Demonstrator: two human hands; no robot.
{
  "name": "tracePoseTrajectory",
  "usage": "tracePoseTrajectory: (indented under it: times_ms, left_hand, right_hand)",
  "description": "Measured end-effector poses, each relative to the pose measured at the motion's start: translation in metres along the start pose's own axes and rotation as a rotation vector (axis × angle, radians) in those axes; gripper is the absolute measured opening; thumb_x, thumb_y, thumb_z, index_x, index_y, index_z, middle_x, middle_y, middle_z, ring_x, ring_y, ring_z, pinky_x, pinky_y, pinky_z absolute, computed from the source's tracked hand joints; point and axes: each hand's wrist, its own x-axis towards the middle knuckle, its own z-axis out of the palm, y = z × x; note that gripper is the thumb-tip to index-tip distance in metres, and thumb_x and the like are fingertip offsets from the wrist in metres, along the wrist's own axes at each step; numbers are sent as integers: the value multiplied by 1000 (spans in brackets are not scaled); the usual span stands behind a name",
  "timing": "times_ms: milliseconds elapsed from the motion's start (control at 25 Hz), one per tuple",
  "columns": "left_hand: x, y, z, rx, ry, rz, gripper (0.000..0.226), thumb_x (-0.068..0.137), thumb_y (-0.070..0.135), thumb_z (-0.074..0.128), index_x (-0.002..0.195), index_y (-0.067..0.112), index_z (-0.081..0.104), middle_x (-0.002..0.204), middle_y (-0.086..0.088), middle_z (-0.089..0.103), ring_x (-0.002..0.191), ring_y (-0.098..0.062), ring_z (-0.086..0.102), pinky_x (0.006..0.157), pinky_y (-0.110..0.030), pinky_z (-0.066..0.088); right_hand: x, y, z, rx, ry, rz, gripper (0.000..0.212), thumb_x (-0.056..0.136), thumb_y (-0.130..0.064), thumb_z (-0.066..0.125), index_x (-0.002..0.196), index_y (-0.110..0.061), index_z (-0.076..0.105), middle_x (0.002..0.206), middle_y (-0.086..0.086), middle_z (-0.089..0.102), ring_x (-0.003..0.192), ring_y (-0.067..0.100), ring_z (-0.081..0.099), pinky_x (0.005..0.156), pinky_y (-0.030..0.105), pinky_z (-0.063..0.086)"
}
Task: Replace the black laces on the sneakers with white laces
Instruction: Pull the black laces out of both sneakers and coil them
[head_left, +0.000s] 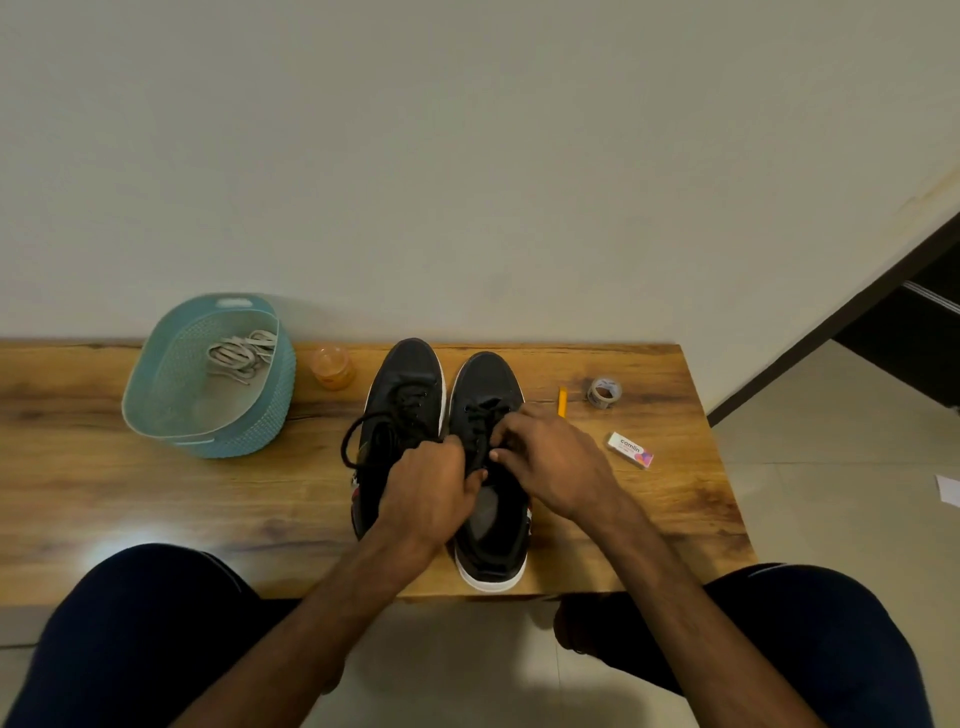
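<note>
The wooden desk (104, 467) carries a teal basket (156, 374) on its left and, mid-desk, the left sneaker (410, 374) beside the right sneaker (488, 376). The left hand (431, 488) and right hand (553, 460) both pinch the right sneaker's black laces (479, 415). The white laces (241, 353) lie in the basket.

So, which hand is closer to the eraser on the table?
Right. The right hand pinches the black lace beside the eraser, not touching it. The left hand is farther away, over the left shoe.

hands 2: left hand (431, 483), right hand (556, 457) | black sneakers (410, 369) 2 | black laces (480, 410) 2 | white laces (239, 353) 1 bundle | basket (244, 441) 1 | orange jar (332, 369) 1 | yellow pencil (561, 401) 1 | tape roll (604, 392) 1 | eraser box (630, 450) 1
</note>
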Motion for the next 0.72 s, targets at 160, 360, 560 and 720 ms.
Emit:
tracePoseTrajectory:
  times_ms: [160, 360, 560, 720]
  left_hand:
    - [-2, 2, 10, -146, 15, -15, 33, 92, 48, 61, 98, 16, 56, 87, -1, 66, 77, -18, 65, 68, -32, 56]
    - [-1, -1, 12, -194, 23, -28, 31, 91, 46, 62, 100, 17, 56, 86, 1, 64, 76, -14, 64, 68, -30, 56]
    - [-1, -2, 15, -266, 3, -51, 30, 90, 46, 64, 97, 18, 56, 82, 3, 64, 75, -14, 65, 73, -36, 58]
    - [0, 0, 16, -189, 22, -33, 29, 91, 45, 62, 100, 18, 56, 87, 0, 65, 77, -16, 64, 72, -36, 58]
  right_hand:
    - [-2, 3, 3, -74, -36, 21, 22, 95, -34, 58, 115, -26, 64, 113, -4, 51, 100, 14, 53, 70, 26, 37]
    - [3, 21, -3, 458, 34, 122, 19, 90, -8, 65, 87, -25, 73, 96, -5, 59, 89, 4, 53, 76, 29, 41]
    - [-3, 27, -22, 424, 120, 92, 12, 91, -15, 68, 94, -26, 72, 98, -3, 57, 90, 6, 52, 79, 27, 44]
    - [-2, 3, 9, 70, -72, 34, 19, 91, -34, 66, 106, -23, 70, 103, -5, 52, 96, 12, 52, 81, 32, 47]
